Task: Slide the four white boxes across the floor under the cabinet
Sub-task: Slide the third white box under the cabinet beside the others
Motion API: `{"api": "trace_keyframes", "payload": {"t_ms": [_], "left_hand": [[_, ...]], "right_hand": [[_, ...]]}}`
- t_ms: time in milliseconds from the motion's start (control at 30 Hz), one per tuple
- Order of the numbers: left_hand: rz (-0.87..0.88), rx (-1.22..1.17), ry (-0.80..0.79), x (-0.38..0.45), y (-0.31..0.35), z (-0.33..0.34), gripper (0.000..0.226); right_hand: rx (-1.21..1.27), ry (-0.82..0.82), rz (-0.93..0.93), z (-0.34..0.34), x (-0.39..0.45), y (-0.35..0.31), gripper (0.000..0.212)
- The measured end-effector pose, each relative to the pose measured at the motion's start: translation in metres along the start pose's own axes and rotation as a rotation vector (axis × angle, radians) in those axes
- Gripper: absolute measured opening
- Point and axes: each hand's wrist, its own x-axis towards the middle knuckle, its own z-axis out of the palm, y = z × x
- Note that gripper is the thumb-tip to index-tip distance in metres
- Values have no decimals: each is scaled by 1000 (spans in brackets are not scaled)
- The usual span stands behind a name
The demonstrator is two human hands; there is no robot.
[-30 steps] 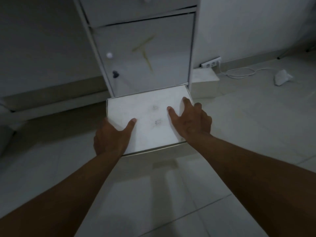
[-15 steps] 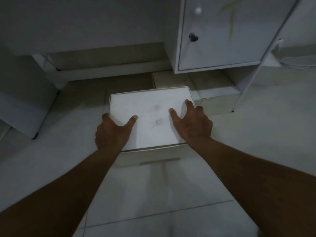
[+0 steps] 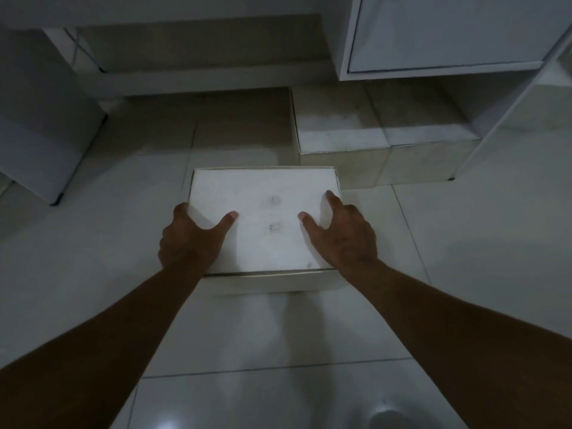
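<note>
A white box with two smudges on its lid sits on the tiled floor in the middle of the view. My left hand grips its near left corner, thumb on the lid. My right hand grips its near right side, thumb and fingers on the lid. Behind it, two more white boxes lie side by side under the white cabinet, partly in its shadow. The held box is apart from the cabinet, to the left of its front.
A grey unit stands on the floor at the left. A low ledge runs along the back wall. The cabinet's right leg panel comes down at the right. Pale floor tiles spread around the box.
The view has tilted down and shifted left, so the cabinet now sits upper right. The box in my hands has come back toward me and left, away from the cabinet's opening.
</note>
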Motion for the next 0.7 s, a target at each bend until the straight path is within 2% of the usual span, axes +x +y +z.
{"api": "trace_keyframes", "payload": {"t_ms": [133,267,333,400,467,567,633,700], "left_hand": [[-17,8,-3,9,-13,6,105],[-60,-24,-71,17,-25,13,102],[-20,-33,-100,20,-27,13,104],[151,40,-76,18,-25,12,112],[435,150,-86,11,-19,8,118],[860,288,-311,-2,-13,5,122],[970,346,-401,-8,-13,9,120],[963,360,-421,-8,-13,13,116]], "right_hand": [[11,-17,-70,14,1,5,77],[-103,16,-149,21,5,6,78],[-169,72,-191,22,14,2,77],[-174,109,-255,23,27,-6,75],[-148,65,-358,26,44,-21,70],[-174,-73,-571,32,67,-46,65],[-213,-133,-639,37,79,-57,64],[-253,-192,-639,43,88,-59,65]]}}
